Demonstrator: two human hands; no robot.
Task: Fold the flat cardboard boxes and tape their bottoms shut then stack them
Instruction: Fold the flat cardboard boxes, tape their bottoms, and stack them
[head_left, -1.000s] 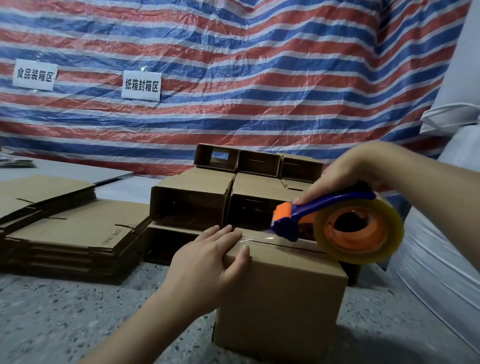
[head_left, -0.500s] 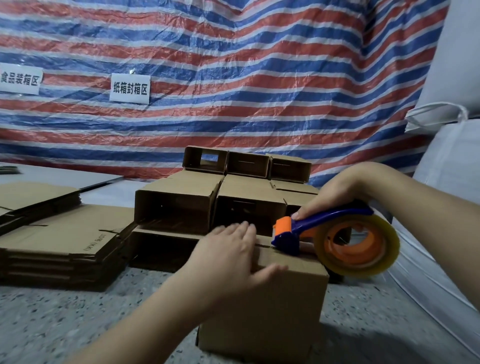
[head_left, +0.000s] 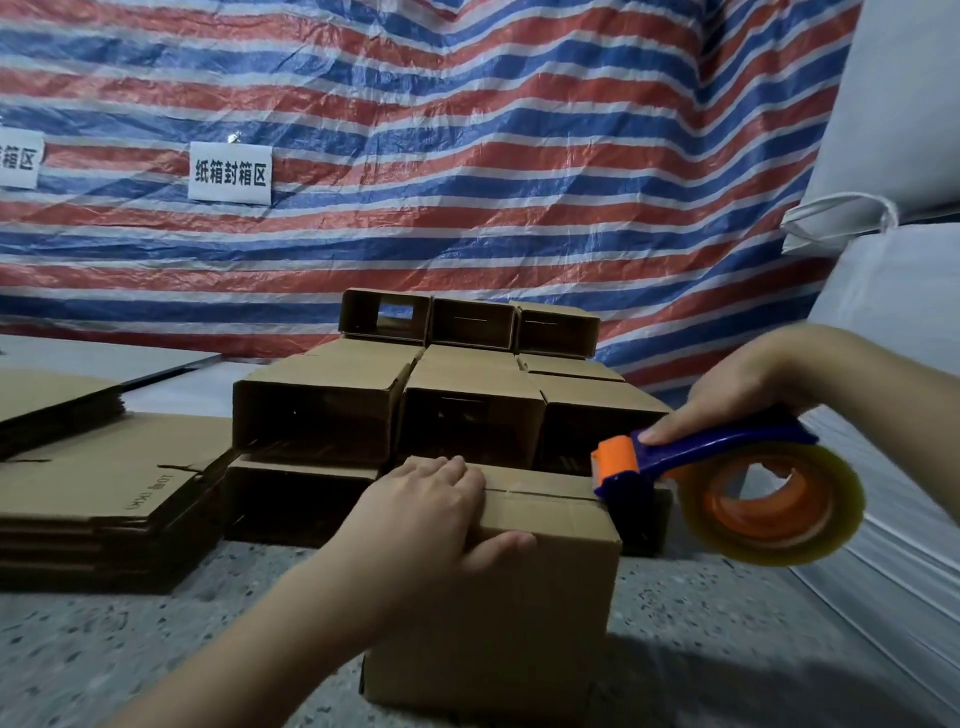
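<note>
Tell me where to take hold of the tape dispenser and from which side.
Grip the tape dispenser by its blue handle, coming from above on the right, as the right hand does. The handle is the one long narrow bar; the orange head must stay free at the box edge.

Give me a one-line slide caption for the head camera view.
Left hand steadies a cardboard box while right hand runs a tape dispenser along its seam.
</note>
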